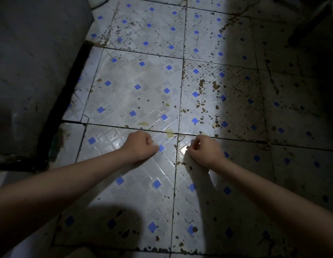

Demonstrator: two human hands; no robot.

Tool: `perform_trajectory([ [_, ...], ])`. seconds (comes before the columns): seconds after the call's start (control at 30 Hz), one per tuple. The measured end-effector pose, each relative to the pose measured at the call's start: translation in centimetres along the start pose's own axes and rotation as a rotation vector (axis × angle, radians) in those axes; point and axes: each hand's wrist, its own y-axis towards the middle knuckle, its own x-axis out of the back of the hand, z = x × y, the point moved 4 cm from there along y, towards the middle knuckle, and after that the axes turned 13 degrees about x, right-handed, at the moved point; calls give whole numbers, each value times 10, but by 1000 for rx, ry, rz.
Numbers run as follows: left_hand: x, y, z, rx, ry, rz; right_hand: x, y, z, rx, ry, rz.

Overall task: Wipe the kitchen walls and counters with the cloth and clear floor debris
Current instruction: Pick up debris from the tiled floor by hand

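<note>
Both bare forearms reach forward over the tiled floor (143,86). The left hand (141,146) is curled into a loose fist, its fingers (149,140) pressed together and folded in toward the palm; whether they hold anything cannot be told. The right hand (204,149) is curled too, with the fingers (196,141) bunched at the tips as if pinching something small, but no object can be made out between them.

Just ahead of both sets of fingers, along the dark grout line, lie pale yellowish scraps of debris (169,132), and one more sits further ahead (143,123). Dark specks and brown flakes (202,84) scatter ahead of the right fingers and off to their right, into shadow. Left of the left fingers, well apart, stands a grey cabinet side (31,71) with a black base strip. No cloth can be seen anywhere in view.
</note>
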Motion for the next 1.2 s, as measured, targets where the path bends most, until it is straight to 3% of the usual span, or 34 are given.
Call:
perform_trajectory([
  [0.17,-2,5,-11,-148,89,-91,12,0,-14,-120,-61,-172],
  [0.3,-6,6,-17,-153,187,-109,20,1,-25,-154,-43,-233],
  [0.4,-6,5,-17,-138,107,-106,22,3,-31,-196,17,-246],
  [0.67,13,4,8,-150,23,-113,18,12,-32,-184,5,-154],
  [1.2,28,14,17,-145,39,-91,-7,1,12,87,61,32],
])
